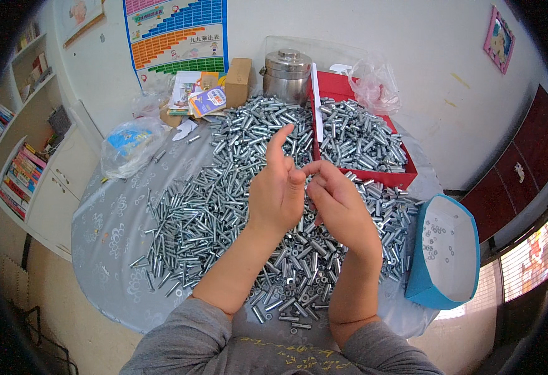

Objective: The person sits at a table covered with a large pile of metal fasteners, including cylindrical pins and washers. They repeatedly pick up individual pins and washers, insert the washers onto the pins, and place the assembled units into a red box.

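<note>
Above a big heap of silvery metal bolts and sleeves (192, 206), my two hands meet at the fingertips. My left hand (275, 197) has its index finger pointing up, while the thumb and other fingers are closed. My right hand (344, 209) has its fingers bent and pinched against the left thumb. Whatever lies between them is hidden or too small to name. Loose nuts and washers (289, 281) are scattered among the short sleeves below my wrists. Behind the right hand stands a red box (383, 177) filled with metal sleeves (361, 134).
A teal fabric bin (444, 300) with several small rings (436, 231) stands at the right table edge. At the back are a steel pot (286, 75), a cardboard box (238, 81) and booklets (207, 102). A plastic bag (133, 140) lies on the grey tablecloth (108, 250).
</note>
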The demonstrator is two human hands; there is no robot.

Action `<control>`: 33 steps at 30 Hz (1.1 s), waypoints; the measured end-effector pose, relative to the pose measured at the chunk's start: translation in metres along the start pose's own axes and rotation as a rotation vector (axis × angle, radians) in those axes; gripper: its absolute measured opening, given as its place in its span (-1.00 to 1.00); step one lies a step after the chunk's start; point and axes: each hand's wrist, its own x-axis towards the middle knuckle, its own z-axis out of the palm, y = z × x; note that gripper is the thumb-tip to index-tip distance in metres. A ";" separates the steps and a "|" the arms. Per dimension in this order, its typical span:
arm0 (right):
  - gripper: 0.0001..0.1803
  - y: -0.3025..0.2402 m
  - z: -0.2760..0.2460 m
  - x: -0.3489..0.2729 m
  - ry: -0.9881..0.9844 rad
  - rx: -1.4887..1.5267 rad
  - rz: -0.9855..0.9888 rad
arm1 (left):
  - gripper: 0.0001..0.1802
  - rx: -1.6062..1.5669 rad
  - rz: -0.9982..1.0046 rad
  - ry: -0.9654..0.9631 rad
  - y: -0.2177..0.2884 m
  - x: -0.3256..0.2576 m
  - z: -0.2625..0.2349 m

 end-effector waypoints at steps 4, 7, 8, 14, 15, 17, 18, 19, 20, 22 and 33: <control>-0.81 -0.002 0.004 0.000 -0.010 0.089 -0.007 | -0.13 -0.020 -0.003 -0.015 -0.001 0.000 -0.001; -0.80 0.000 0.002 0.001 -0.035 0.083 -0.051 | -0.16 -0.035 -0.025 -0.037 -0.001 0.001 -0.003; -0.79 0.000 0.001 0.001 -0.046 0.071 -0.066 | -0.17 -0.043 -0.035 -0.050 -0.001 0.001 -0.003; -0.76 -0.003 -0.003 -0.001 -0.101 -0.016 -0.129 | -0.20 -0.136 -0.100 -0.066 -0.005 0.001 0.000; -0.74 -0.002 -0.003 0.000 -0.091 -0.052 -0.175 | -0.20 -0.130 -0.114 -0.074 -0.008 0.001 0.001; -0.69 0.001 -0.004 0.002 -0.071 -0.123 -0.268 | -0.21 -0.130 -0.152 -0.095 -0.011 0.000 0.002; -0.66 -0.001 -0.005 0.001 -0.062 -0.116 -0.265 | -0.21 -0.135 -0.175 -0.109 -0.011 0.000 0.001; -0.63 -0.004 -0.006 0.001 -0.053 -0.109 -0.263 | -0.22 -0.151 -0.208 -0.131 -0.008 0.001 0.000; -0.59 -0.006 -0.007 0.000 -0.044 -0.103 -0.260 | -0.22 -0.167 -0.242 -0.153 -0.007 0.002 -0.001; -0.54 -0.008 -0.008 0.000 0.023 -0.145 -0.235 | -0.23 -0.076 -0.188 -0.066 -0.009 0.001 -0.001; -0.60 0.014 -0.022 0.011 0.322 -0.358 -0.074 | -0.22 0.005 -0.176 -0.016 -0.005 0.003 -0.002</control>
